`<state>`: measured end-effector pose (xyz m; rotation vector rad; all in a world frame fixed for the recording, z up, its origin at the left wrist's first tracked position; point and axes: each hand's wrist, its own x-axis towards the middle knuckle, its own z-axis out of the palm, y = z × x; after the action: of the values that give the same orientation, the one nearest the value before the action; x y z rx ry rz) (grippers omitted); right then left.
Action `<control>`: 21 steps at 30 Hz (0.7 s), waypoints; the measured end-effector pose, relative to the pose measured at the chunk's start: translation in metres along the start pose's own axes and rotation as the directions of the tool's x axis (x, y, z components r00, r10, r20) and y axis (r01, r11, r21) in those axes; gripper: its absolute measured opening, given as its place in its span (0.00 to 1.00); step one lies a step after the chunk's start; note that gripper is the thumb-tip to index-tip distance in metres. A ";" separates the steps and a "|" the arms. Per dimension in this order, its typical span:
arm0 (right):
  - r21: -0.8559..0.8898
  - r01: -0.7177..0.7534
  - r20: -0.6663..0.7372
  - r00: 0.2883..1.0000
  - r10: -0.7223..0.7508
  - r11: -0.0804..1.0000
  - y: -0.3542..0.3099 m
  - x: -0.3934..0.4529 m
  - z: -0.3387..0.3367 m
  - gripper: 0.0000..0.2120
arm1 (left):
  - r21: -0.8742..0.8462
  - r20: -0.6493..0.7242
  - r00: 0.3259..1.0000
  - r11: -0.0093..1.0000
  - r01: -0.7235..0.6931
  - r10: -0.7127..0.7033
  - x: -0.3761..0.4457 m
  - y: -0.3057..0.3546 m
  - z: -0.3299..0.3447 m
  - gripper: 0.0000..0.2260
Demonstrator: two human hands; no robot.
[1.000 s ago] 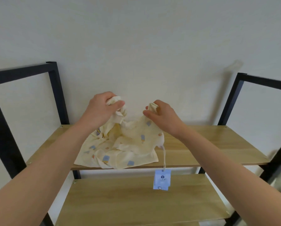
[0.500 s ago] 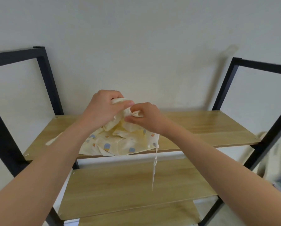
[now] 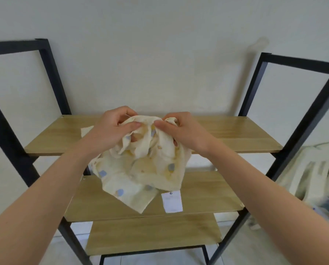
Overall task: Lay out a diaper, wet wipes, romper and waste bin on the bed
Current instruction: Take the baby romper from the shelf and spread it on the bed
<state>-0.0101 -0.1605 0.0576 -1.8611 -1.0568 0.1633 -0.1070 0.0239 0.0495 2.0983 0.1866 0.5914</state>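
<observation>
Hidden or unclear: most of my fingers are buried in folds of the cream cotton romper with small blue and orange patches [image 3: 144, 169]; the print on its white paper tag [image 3: 172, 201] is too blurred to read; pale fabric over something at the right edge [image 3: 312, 169] is cut off and smeared.
Left hand [image 3: 112, 131]: closed on the romper's top edge, thumb pressing the cloth against my fingers.
Right hand [image 3: 181, 131]: closed on a bunch of the same edge, just beside the left, thumbs nearly meeting.
Romper's place: lifted in front of the black metal-framed shelf unit with light wooden boards [image 3: 236, 134], hanging from my grip down past the top board toward the second; one cream corner [image 3: 86, 130] lies on the top board, left of my hand.
Change: half a second ago the bundle rested on the top board; now it is raised and hangs lower, and the tag faces me.
Count: two hands, one romper, one tag, three wooden boards.
</observation>
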 end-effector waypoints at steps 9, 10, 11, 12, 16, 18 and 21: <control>-0.086 -0.014 0.142 0.990 0.026 0.996 0.034 -0.095 -0.034 0.12 | -0.041 -0.044 0.986 0.986 0.162 -0.163 -0.097 0.025 0.071 0.04; -0.115 -0.004 0.160 0.987 0.023 0.993 0.040 -0.103 -0.035 0.11 | -0.020 -0.061 0.982 0.983 0.180 -0.181 -0.108 0.022 0.077 0.03; -0.138 -0.004 0.181 0.983 0.029 0.990 0.046 -0.110 -0.036 0.11 | -0.001 -0.089 0.975 0.979 0.204 -0.203 -0.118 0.019 0.082 0.03; -0.160 -0.002 0.201 0.979 0.035 0.987 0.052 -0.117 -0.037 0.11 | 0.010 -0.121 0.966 0.972 0.233 -0.230 -0.129 0.016 0.085 0.02; -0.225 -0.005 0.276 0.959 0.069 0.974 0.070 -0.139 -0.032 0.15 | 0.019 -0.179 0.921 0.935 0.355 -0.346 -0.167 0.004 0.100 0.05; -0.243 -0.013 0.330 0.939 0.095 0.970 0.079 -0.147 -0.026 0.16 | 0.039 -0.201 0.905 0.920 0.390 -0.375 -0.185 -0.001 0.107 0.07; -0.340 0.045 0.423 0.900 0.110 0.939 0.091 -0.156 -0.012 0.18 | 0.072 -0.246 0.878 0.896 0.439 -0.410 -0.207 -0.005 0.113 0.09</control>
<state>-0.0457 -0.2970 -0.0558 -2.2193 -1.4331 0.4613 -0.2330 -0.1304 -0.0773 2.0146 0.8151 0.5549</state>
